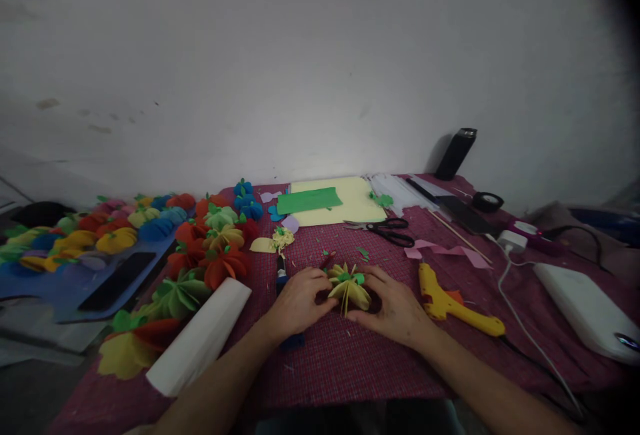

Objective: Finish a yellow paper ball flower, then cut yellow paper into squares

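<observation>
Held pumpkin [350,294]: 1, lwr ctr of frame, btwn L hand [300,298] & R hand [397,305] fingertips
Fingers: both sets grasping its sides
Glue gun [463,313]: 1, lwr R
Scissors [375,226]: 1 pr, R of ctr

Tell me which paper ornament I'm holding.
The yellow ornament with green leaves on top, held between the left hand and right hand; the other ornaments lie farther left.

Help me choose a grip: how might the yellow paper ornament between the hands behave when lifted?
The yellow paper ornament is likely light, being thin leaves. Its fanned, open layers would probably crush easily. Its rounded outline might let it rock.
</observation>
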The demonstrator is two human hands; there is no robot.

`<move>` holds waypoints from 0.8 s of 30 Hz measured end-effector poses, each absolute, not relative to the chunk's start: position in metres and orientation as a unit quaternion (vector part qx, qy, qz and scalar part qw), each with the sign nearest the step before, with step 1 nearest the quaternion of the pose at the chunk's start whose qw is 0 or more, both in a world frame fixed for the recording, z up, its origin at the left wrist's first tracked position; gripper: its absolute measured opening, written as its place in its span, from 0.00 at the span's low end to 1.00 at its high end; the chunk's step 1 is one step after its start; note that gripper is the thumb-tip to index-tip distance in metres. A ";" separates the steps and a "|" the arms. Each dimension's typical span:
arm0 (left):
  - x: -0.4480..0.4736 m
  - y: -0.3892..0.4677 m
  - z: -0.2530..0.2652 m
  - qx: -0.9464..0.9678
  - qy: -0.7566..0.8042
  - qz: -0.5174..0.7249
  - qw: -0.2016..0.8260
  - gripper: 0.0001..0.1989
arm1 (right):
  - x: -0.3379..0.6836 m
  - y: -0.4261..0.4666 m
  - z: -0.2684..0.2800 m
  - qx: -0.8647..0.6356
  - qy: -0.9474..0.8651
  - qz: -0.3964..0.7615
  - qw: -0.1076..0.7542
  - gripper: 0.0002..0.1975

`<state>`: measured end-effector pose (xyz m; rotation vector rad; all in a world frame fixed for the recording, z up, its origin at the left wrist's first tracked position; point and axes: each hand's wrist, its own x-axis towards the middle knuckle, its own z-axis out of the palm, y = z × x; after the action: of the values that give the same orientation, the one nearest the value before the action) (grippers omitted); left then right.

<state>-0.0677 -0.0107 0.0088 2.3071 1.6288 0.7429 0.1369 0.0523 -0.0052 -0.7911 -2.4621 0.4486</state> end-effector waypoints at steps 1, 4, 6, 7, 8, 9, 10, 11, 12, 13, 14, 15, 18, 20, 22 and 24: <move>-0.067 -0.011 0.009 0.785 0.556 0.251 0.111 0.06 | 0.137 0.052 -0.005 -0.291 -0.908 0.165 0.254 0.25; -0.066 -0.011 0.009 0.786 0.556 0.246 0.111 0.06 | 0.136 0.053 -0.005 -0.287 -0.910 0.166 0.250 0.25; -0.066 -0.011 0.009 0.787 0.555 0.246 0.110 0.07 | 0.136 0.053 -0.005 -0.283 -0.910 0.168 0.252 0.25; -0.066 -0.010 0.009 0.786 0.556 0.248 0.110 0.07 | 0.136 0.053 -0.005 -0.282 -0.910 0.170 0.253 0.24; -0.066 -0.010 0.008 0.785 0.556 0.249 0.110 0.06 | 0.136 0.053 -0.005 -0.280 -0.909 0.172 0.255 0.23; -0.066 -0.010 0.008 0.784 0.556 0.251 0.111 0.06 | 0.136 0.053 -0.005 -0.278 -0.909 0.175 0.255 0.23; -0.067 -0.010 0.008 0.784 0.556 0.253 0.111 0.06 | 0.136 0.053 -0.004 -0.276 -0.909 0.179 0.256 0.22; -0.067 -0.010 0.008 0.783 0.556 0.254 0.110 0.05 | 0.136 0.053 -0.003 -0.274 -0.909 0.183 0.256 0.21; -0.068 -0.010 0.008 0.784 0.556 0.255 0.108 0.05 | 0.137 0.053 -0.003 -0.271 -0.909 0.187 0.255 0.19; -0.068 -0.010 0.009 0.784 0.557 0.254 0.106 0.06 | 0.137 0.053 -0.002 -0.268 -0.910 0.191 0.253 0.17; -0.068 -0.010 0.009 0.785 0.557 0.252 0.103 0.06 | 0.137 0.053 -0.001 -0.265 -0.910 0.195 0.252 0.14; -0.069 -0.010 0.010 0.786 0.557 0.251 0.100 0.06 | 0.138 0.053 -0.001 -0.261 -0.911 0.198 0.251 0.11; -0.070 -0.010 0.011 0.790 0.552 0.251 0.092 0.06 | 0.138 0.054 0.000 -0.242 -0.912 0.206 0.259 0.08; -0.070 -0.010 0.012 0.794 0.545 0.252 0.089 0.06 | 0.138 0.055 0.000 -0.231 -0.910 0.211 0.272 0.08; -0.070 -0.010 0.013 0.799 0.539 0.252 0.087 0.06 | 0.138 0.056 -0.001 -0.226 -0.907 0.216 0.282 0.08; -0.070 -0.011 0.016 0.804 0.531 0.253 0.087 0.08 | 0.139 0.057 -0.002 -0.224 -0.904 0.223 0.288 0.08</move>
<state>-0.0698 -0.0106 0.0165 2.3947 1.5820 0.7534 0.1392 0.0574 -0.0019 -0.5980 -2.4148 0.5967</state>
